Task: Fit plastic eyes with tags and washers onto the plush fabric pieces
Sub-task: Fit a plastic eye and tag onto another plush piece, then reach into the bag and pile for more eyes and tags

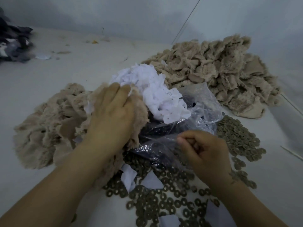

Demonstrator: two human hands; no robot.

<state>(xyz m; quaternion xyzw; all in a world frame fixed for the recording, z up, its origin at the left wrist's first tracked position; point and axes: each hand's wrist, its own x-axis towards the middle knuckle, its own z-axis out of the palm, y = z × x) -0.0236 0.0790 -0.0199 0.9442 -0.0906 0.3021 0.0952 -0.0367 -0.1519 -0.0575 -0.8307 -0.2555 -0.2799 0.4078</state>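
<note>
Beside the white tags [155,89], your left hand [111,112] grips a plush piece [139,110] (long axis running away from you); your right hand [205,151] is clenched, contents hidden, over the washers [164,199].
</note>
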